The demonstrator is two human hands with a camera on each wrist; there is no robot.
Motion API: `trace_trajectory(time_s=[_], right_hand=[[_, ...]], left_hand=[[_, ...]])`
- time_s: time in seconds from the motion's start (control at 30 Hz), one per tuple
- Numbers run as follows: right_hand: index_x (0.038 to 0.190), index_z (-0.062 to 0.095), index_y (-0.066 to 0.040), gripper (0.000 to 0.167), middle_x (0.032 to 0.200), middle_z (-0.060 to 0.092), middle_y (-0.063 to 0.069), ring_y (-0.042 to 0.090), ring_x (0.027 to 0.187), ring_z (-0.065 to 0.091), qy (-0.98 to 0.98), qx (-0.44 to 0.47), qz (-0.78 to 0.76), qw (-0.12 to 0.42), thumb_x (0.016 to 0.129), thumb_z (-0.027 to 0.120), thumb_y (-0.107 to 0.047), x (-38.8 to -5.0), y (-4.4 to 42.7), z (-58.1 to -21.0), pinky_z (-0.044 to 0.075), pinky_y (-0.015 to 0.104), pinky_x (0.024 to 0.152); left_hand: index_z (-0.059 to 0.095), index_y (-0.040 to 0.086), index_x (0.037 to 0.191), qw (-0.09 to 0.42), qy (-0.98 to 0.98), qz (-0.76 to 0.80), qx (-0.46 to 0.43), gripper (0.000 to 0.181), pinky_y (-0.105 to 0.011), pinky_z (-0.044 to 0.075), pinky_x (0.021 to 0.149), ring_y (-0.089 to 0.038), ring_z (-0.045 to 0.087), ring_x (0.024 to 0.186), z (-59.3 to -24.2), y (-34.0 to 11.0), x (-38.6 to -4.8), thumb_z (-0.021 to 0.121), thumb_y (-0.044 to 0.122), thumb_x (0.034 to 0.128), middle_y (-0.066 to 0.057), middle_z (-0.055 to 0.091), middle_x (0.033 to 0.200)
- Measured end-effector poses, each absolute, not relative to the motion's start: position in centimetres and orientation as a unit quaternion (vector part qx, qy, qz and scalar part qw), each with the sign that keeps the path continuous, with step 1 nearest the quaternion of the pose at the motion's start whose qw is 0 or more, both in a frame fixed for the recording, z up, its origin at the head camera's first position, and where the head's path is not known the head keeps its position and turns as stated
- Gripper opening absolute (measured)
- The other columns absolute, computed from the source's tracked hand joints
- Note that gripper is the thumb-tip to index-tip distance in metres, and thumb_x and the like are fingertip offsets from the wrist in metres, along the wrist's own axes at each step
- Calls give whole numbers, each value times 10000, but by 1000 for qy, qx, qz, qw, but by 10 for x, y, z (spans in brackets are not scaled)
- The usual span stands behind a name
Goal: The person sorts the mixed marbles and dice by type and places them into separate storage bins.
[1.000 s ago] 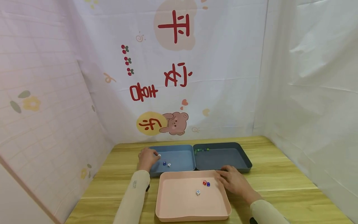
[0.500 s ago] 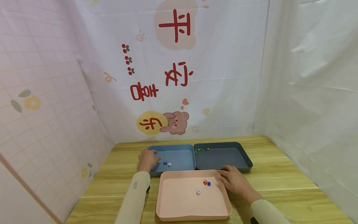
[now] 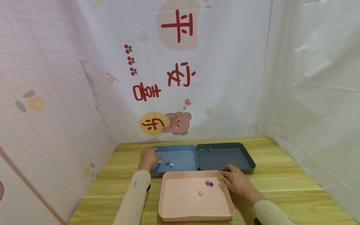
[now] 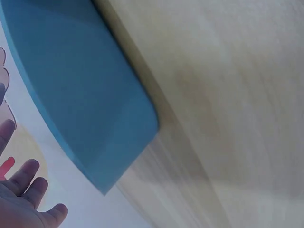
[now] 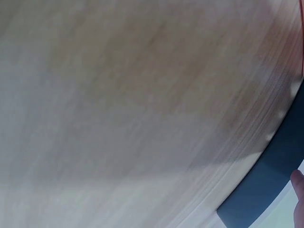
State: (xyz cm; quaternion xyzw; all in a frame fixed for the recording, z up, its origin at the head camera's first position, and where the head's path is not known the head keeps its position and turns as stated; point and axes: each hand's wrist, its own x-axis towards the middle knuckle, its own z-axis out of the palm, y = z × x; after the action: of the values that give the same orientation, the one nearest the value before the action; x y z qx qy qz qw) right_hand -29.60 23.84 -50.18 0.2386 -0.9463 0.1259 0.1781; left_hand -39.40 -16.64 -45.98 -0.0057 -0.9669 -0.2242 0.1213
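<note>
Over the left side of the light blue tray (image 3: 180, 156), my left hand (image 3: 148, 158) has its fingers spread and holds nothing. A white die (image 3: 159, 162) lies in that tray just below the fingertips, with a blue die (image 3: 167, 163) and another white die (image 3: 172, 165) to its right. In the left wrist view the spread fingers (image 4: 35, 190) show beyond the blue tray wall. My right hand (image 3: 237, 180) rests at the far right corner of the pink tray (image 3: 180, 215), fingers loosely extended. Inside the pink tray are a red die (image 3: 207, 182), a blue die (image 3: 211, 184) and a white die (image 3: 201, 192).
A dark grey tray (image 3: 227, 157) stands against the blue tray's right side, with several small green pieces (image 3: 201, 150) in its far left corner. All three trays sit on a wood-grain table (image 3: 287, 181). White printed cloth (image 3: 233, 78) hangs behind and at the sides.
A white die that was at my left fingertips has dropped to the blue tray's floor. The left fingers have let go and spread. My right hand stays in place.
</note>
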Motion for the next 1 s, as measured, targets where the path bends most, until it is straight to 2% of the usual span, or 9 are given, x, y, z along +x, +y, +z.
trace_trajectory(time_s=[0.3,0.43,1.0], right_hand=[[1231,720,-131,302,1138,590,144,323,1010,573,-950,243,113,158,958,662,-246,-295,240,-494,510,507,877],[1233,719,-131,302,1140,592,143,322,1009,574,-951,244,111,154,960,658,-247,-296,242,-495,511,506,879],[1215,727,-119,296,1119,592,126,311,1006,575,-946,249,118,171,956,665,-249,-296,240,-499,511,498,879]], left_hand=[[706,67,1197,116,-960,-249,-55,377,-612,317,1027,-429,444,1264,-445,-155,-394,758,267,881,-219,562,1317],[713,88,1191,112,-956,-259,-79,363,-582,318,1071,-417,442,1283,-441,-146,-395,759,271,881,-201,554,1342],[694,136,1227,4,-906,-350,-236,332,-561,372,1063,-363,356,1387,-428,-90,-373,718,274,926,-131,421,1487]])
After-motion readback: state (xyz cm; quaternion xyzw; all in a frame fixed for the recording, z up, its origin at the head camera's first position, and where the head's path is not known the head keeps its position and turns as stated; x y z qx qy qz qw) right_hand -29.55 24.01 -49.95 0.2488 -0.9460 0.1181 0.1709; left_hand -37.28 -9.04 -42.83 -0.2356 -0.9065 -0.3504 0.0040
